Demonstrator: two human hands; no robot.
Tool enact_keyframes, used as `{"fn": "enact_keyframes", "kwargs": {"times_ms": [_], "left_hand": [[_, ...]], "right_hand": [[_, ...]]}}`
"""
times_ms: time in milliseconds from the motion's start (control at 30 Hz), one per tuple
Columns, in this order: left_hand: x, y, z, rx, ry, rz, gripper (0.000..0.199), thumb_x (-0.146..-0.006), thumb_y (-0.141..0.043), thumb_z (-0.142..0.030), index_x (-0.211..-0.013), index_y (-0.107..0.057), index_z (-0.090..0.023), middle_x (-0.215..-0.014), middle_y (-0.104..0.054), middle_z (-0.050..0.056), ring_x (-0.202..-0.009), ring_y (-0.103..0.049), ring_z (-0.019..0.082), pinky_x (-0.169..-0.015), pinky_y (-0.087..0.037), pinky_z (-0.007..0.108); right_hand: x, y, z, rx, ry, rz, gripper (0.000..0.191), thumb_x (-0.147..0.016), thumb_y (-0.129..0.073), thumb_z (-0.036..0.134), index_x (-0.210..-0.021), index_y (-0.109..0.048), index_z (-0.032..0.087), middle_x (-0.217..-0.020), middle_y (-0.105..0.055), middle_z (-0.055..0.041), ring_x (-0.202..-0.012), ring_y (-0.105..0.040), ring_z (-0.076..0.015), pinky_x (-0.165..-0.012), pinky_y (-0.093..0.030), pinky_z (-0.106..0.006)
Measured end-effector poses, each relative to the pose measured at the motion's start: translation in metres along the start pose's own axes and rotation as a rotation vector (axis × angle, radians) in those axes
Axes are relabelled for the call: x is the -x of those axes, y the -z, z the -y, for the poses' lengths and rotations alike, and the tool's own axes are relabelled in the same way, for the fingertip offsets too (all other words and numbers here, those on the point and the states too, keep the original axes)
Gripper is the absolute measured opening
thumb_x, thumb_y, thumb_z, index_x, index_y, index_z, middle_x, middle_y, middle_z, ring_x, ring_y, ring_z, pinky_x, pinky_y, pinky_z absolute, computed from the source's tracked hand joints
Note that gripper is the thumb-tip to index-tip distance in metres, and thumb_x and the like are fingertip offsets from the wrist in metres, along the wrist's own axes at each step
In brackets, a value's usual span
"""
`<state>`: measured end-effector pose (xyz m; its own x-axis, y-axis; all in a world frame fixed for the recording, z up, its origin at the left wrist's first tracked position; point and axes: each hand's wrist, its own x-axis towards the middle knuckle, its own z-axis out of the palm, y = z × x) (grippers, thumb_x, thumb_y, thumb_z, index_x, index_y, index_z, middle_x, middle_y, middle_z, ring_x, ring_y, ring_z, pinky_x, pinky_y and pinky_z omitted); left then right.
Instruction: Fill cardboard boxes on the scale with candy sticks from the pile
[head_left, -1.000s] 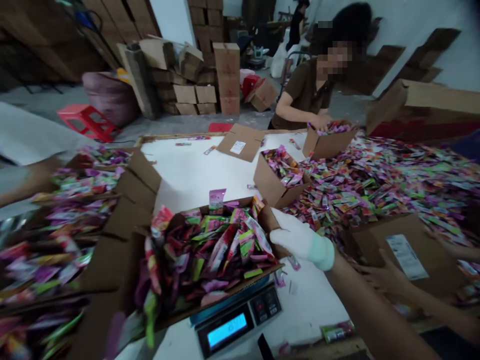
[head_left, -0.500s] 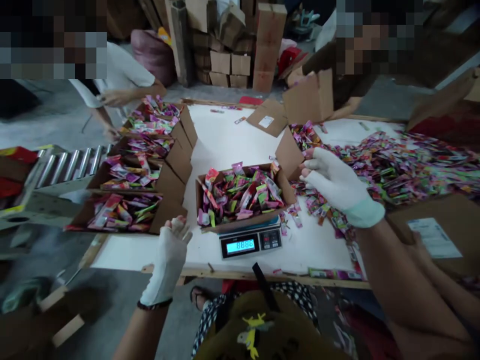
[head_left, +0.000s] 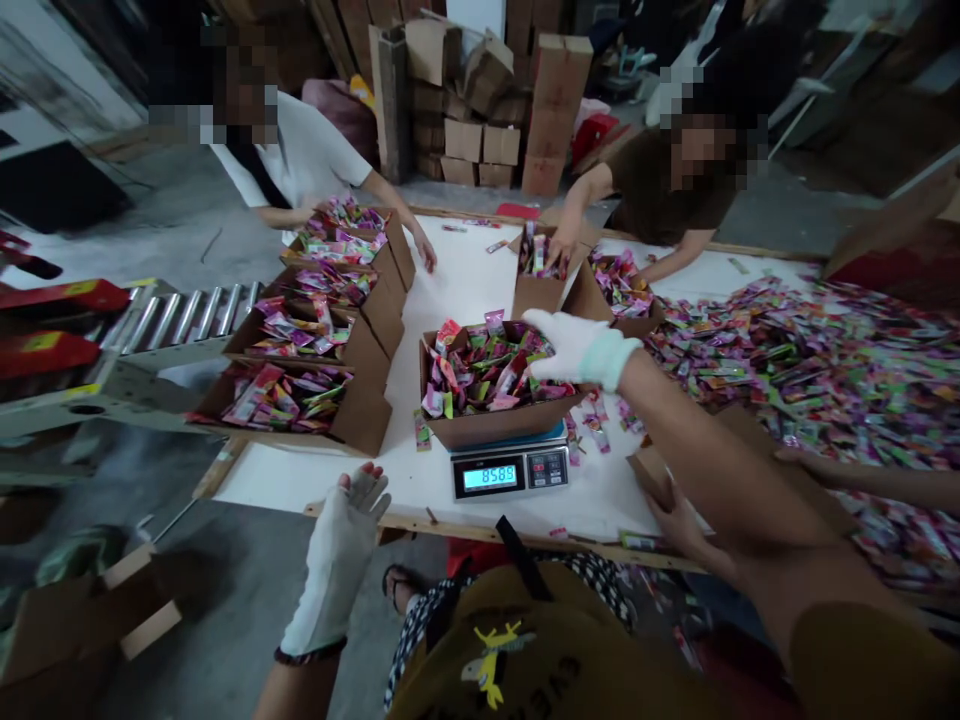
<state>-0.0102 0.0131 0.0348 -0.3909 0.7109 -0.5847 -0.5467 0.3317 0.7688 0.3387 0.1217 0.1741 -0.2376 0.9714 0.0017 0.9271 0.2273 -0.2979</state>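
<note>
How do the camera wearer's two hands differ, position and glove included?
The right hand is at the right end of the box on the scale; the left hand is apart from it, near the table's front edge.
The left hand has a dark bracelet at its wrist; the right hand has a pale green cuff.
Both wear white gloves.

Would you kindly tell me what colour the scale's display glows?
The scale's display glows light blue, shown in the head view.

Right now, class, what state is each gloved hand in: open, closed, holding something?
Left hand: open, nothing held.
Right hand: at the right end of the cardboard box on the digital scale; whether it grips cannot be told.
</note>
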Motion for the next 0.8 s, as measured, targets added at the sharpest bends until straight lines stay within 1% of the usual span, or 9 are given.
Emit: {"fn": "enact_keyframes", "kwargs": {"times_ms": [33,100,233,300,400,533,600,700,800], "left_hand": [[0.001,0.002,0.001,0.003,0.002,-0.004,0.034,-0.102,-0.042,-0.035,-0.092,-0.070,-0.018,-0.100,-0.071,0.007,-0.110,-0.065,0.024,-0.117,-0.035,0.048],[0.003,0.004,0.003,-0.001,0.008,-0.001,0.032,-0.101,-0.043,-0.033,-0.093,-0.070,-0.017,-0.099,-0.072,0.008,-0.114,-0.065,0.026,-0.116,-0.036,0.048],[0.007,0.006,0.008,-0.017,0.020,0.034,0.031,-0.101,-0.044,-0.032,-0.095,-0.070,-0.017,-0.100,-0.073,0.009,-0.120,-0.064,0.028,-0.117,-0.037,0.049],[0.010,0.004,0.009,-0.005,0.024,0.029,0.030,-0.101,-0.044,-0.031,-0.094,-0.070,-0.016,-0.099,-0.073,0.008,-0.123,-0.063,0.029,-0.118,-0.035,0.050],[0.013,0.000,0.008,0.010,0.040,0.021,0.030,-0.101,-0.044,-0.029,-0.094,-0.069,-0.016,-0.097,-0.073,0.008,-0.127,-0.061,0.030,-0.120,-0.033,0.051],[0.011,0.001,0.011,-0.008,0.046,0.048,0.028,-0.100,-0.045,-0.029,-0.095,-0.070,-0.016,-0.099,-0.073,0.008,-0.127,-0.061,0.029,-0.119,-0.034,0.050],[0.009,0.002,0.016,-0.017,0.034,0.060,0.028,-0.100,-0.045,-0.029,-0.096,-0.070,-0.017,-0.101,-0.073,0.008,-0.126,-0.061,0.029,-0.119,-0.034,0.049],[0.005,0.002,0.023,-0.009,0.045,0.065,0.025,-0.098,-0.047,-0.028,-0.094,-0.069,-0.018,-0.100,-0.073,0.007,-0.126,-0.062,0.029,-0.119,-0.033,0.050],[0.003,-0.004,0.026,0.003,0.048,0.067,0.023,-0.096,-0.047,-0.026,-0.091,-0.069,-0.019,-0.099,-0.073,0.008,-0.128,-0.060,0.029,-0.120,-0.032,0.052]], "right_hand": [[-0.007,-0.009,0.004,0.040,0.001,0.056,0.087,-0.069,-0.083,0.043,-0.148,-0.053,0.022,-0.128,-0.064,-0.0190,-0.108,-0.066,-0.0410,-0.096,-0.052,-0.056],[-0.017,-0.026,0.011,0.073,0.026,0.088,0.074,-0.070,-0.083,0.030,-0.140,-0.061,0.023,-0.123,-0.064,-0.0162,-0.098,-0.069,-0.0349,-0.090,-0.054,-0.050],[-0.026,-0.041,0.011,0.037,0.104,0.007,0.037,-0.076,-0.062,0.006,-0.108,-0.076,0.019,-0.099,-0.069,-0.0078,-0.085,-0.067,-0.0229,-0.083,-0.054,-0.037],[-0.024,-0.031,0.005,-0.010,0.141,-0.013,0.031,-0.075,-0.061,0.006,-0.099,-0.078,0.017,-0.091,-0.071,-0.0056,-0.087,-0.066,-0.0223,-0.084,-0.052,-0.034],[-0.007,0.005,-0.006,-0.098,0.146,-0.081,0.029,-0.075,-0.063,0.012,-0.101,-0.076,0.013,-0.091,-0.072,-0.0051,-0.088,-0.065,-0.0210,-0.083,-0.051,-0.032],[0.038,0.059,-0.035,-0.253,0.166,-0.175,0.025,-0.073,-0.065,0.026,-0.095,-0.074,0.017,-0.080,-0.069,-0.0001,-0.070,-0.059,-0.0155,-0.068,-0.047,-0.028],[0.061,0.075,-0.056,-0.243,0.163,-0.152,0.023,-0.073,-0.066,0.031,-0.091,-0.074,0.021,-0.077,-0.069,0.0007,-0.067,-0.058,-0.0152,-0.066,-0.046,-0.028],[0.081,0.075,-0.081,-0.162,0.096,-0.014,0.026,-0.069,-0.072,0.039,-0.088,-0.075,0.022,-0.075,-0.070,-0.0017,-0.064,-0.060,-0.0178,-0.064,-0.047,-0.031],[0.076,0.057,-0.071,-0.159,0.138,-0.059,0.047,-0.069,-0.076,0.050,-0.104,-0.076,0.019,-0.095,-0.074,-0.0086,-0.080,-0.066,-0.0244,-0.076,-0.052,-0.037]]}}
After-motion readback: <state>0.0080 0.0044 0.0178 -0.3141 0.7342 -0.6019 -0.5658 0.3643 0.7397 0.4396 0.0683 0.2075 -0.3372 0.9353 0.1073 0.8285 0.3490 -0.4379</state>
